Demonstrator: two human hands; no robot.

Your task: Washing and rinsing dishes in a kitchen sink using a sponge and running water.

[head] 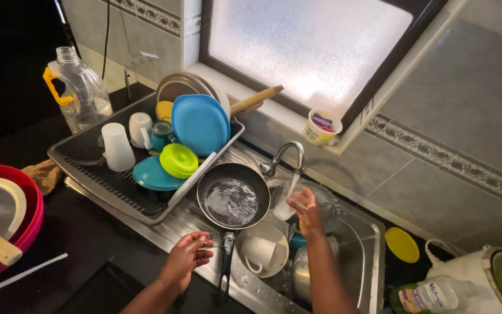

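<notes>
Right hand [305, 208] holding glass [286, 204] under tap [286, 156]; left hand [186, 256] beside pan [233, 202]

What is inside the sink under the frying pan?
In the sink, below the frying pan, sit a white bowl with a white mug in it and a steel pot. The right hand's arm hides the rest.

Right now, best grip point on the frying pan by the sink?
Probably the black handle of the frying pan, from the near side: it sticks out toward the person, close to the left hand. The bowl holds water, so keep it level.
</notes>
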